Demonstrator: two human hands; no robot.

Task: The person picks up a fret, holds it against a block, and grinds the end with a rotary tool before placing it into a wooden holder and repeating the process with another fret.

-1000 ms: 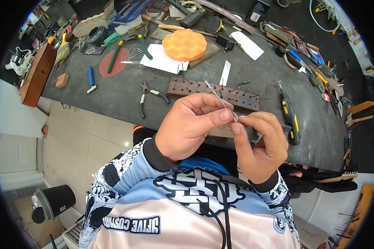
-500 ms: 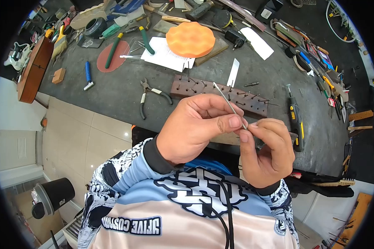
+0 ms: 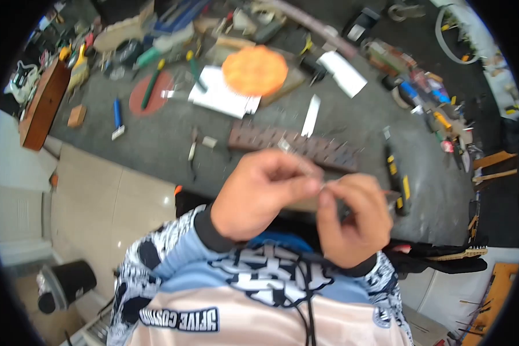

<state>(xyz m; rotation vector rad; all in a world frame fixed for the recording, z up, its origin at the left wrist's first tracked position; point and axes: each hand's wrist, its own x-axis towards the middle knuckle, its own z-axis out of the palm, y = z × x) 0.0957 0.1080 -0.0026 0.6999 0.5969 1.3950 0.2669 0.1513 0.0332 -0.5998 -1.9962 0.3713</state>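
Observation:
Both hands meet in front of my chest, blurred by motion. My left hand [image 3: 259,193] is closed, thumb against fingers, around a thin silvery metal rod [image 3: 286,146] whose upper end sticks out toward the bench. Fingertips of my right hand [image 3: 360,216] are pinched together right at the lower end of the rod, touching the left fingertips; that end is hidden or too smeared to make out. Just beyond lies a dark wooden block [image 3: 242,136] with rows of holes and thin bits standing in it.
On the dark workbench [image 3: 167,147] lie cutting pliers [image 3: 193,151], a black and yellow rotary tool [image 3: 395,180], a blue-handled razor-like tool [image 3: 117,118], an orange foam pad [image 3: 255,70] and white paper [image 3: 213,95]. Many hand tools crowd the far and right edges.
The view has shifted and blurred, so the bench things sit slightly further left. Both hands stay together at the rod, which now looks tilted lower and shows less of its length.

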